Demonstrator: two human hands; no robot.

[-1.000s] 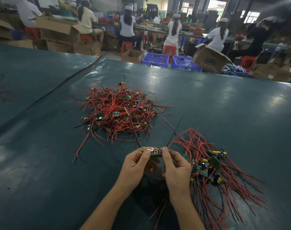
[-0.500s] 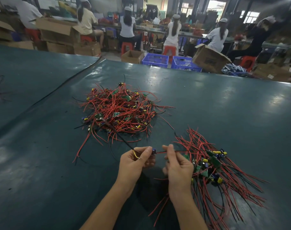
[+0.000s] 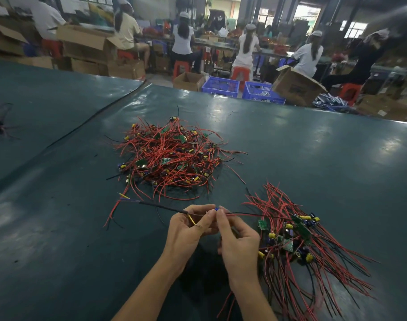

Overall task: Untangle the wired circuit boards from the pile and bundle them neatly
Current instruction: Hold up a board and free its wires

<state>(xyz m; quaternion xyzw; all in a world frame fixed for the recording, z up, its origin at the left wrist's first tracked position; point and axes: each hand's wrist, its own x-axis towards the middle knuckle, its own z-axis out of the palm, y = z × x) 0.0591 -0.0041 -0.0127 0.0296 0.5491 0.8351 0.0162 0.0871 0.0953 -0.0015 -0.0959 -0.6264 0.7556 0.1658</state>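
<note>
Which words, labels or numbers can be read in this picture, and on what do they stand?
None can be read.
Cardboard box behind the table: dark print, too blurred to read.
Green circuit boards on the right: any markings are too small to read.

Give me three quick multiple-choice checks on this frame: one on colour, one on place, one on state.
1. Most wires in the tangled pile are: A) red B) white C) green
2. From the right hand, the straightened bundle lies: A) leftward B) rightward C) atop that pile
3. The left hand and right hand are: A) lying open and flat B) both pinching one wired board C) holding nothing

Answers: 1 A, red strands dominate the pile. 2 B, the bundle fans out just right of that hand. 3 B, fingertips of both hands meet on the board between them.
</note>
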